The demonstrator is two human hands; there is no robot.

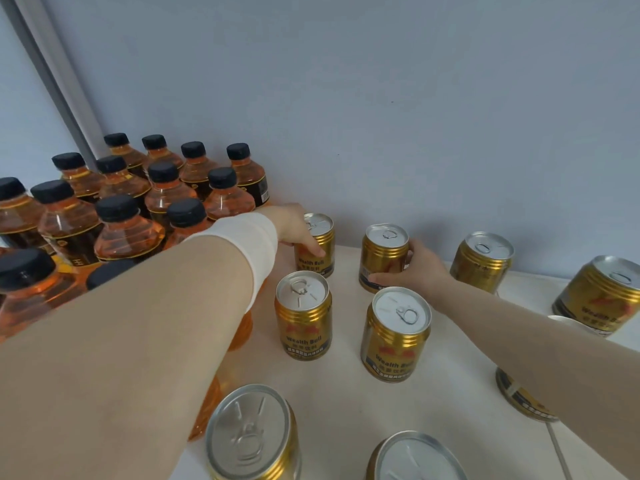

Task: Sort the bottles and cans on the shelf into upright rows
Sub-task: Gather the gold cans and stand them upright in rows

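Several gold cans stand upright on the cream shelf (346, 403). My left hand (294, 228) grips the back-left can (317, 244) near the wall. My right hand (414, 268) holds the can beside it (382, 254), fingers curled round its right side. Two more upright cans, the left one (303, 315) and the right one (394, 334), stand in front of these. At the left, several amber bottles with black caps (117, 216) stand upright in rows; my left forearm hides some of them.
Further upright cans stand at the right, one (483, 259) by the wall and one (601, 294) near the frame's edge. Two can tops, one on the left (251, 433) and one to its right (415, 459), are close at the bottom. A can (523, 398) lies partly hidden under my right forearm. A blue-grey wall (381, 116) backs the shelf.
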